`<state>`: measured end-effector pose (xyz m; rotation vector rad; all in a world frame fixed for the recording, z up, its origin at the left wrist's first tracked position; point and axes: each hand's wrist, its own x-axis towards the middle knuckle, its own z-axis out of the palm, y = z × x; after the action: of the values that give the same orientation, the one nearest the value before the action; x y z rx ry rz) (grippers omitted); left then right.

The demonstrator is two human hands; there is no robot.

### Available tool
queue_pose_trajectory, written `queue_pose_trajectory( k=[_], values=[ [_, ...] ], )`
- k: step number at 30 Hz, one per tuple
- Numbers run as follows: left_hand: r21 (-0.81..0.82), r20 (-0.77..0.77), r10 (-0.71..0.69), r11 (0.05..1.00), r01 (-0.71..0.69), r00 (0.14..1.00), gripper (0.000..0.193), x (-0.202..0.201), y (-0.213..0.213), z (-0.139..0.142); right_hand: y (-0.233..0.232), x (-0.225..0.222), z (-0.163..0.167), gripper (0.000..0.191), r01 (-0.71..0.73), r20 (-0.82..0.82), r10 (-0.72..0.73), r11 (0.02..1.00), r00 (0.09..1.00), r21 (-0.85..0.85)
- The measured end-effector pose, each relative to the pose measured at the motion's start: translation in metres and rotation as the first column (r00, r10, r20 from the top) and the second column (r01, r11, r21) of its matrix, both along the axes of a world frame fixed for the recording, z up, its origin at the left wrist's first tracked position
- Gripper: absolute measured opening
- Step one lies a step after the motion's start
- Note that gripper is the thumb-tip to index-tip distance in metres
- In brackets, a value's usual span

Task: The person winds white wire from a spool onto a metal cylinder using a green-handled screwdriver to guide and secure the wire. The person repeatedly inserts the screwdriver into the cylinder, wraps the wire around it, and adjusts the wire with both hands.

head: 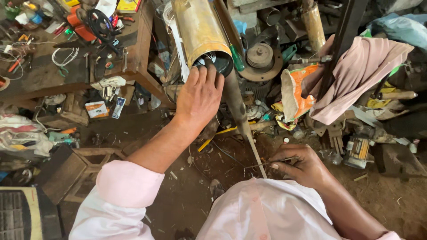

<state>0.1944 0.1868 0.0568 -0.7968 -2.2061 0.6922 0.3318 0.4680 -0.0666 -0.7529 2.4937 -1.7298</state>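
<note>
A brass-coloured metal cylinder (200, 29) stands tilted at the top centre, with wires showing in its dark open end. My left hand (199, 95) rests on that open end, fingers spread over the rim. A long grey shaft (238, 113) runs from the cylinder down toward my lap. My right hand (300, 165) sits low at the right and pinches a thin metal rod (267, 163) that lies across the lower tip of the shaft. Both sleeves are pale pink.
A cluttered wooden workbench (138, 49) with tools and wires stands at the upper left. A pink cloth (356, 71) hangs at the right over a dark bar. A green-handled screwdriver (237, 58), a pulley (260, 55) and small parts litter the dirt floor (382, 195).
</note>
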Motion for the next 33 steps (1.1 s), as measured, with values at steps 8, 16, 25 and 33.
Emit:
queue_pose_trajectory(
  k=[8, 16, 25, 33],
  values=[
    [-0.009, 0.066, 0.001, 1.0, 0.0, 0.998, 0.018, -0.007, 0.002, 0.009, 0.001, -0.01, 0.012, 0.015, -0.004, -0.021, 0.004, 1.0, 1.0, -0.023],
    [0.101, 0.084, 0.026, 0.994, -0.035, 0.996, 0.009, -0.013, 0.014, 0.005, 0.005, -0.019, 0.009, 0.015, -0.002, -0.04, 0.002, 1.0, 0.999, 0.008],
    [0.133, 0.229, 0.044, 0.988, -0.076, 0.973, 0.018, -0.031, 0.019, -0.004, 0.018, -0.021, -0.001, 0.015, 0.065, 0.061, -0.068, 0.996, 0.996, 0.054],
    [0.183, 0.207, 0.02, 0.981, -0.059, 0.978, 0.032, -0.029, 0.015, -0.01, 0.018, -0.028, 0.002, 0.016, 0.087, 0.062, -0.09, 0.995, 0.994, 0.045]
  ],
)
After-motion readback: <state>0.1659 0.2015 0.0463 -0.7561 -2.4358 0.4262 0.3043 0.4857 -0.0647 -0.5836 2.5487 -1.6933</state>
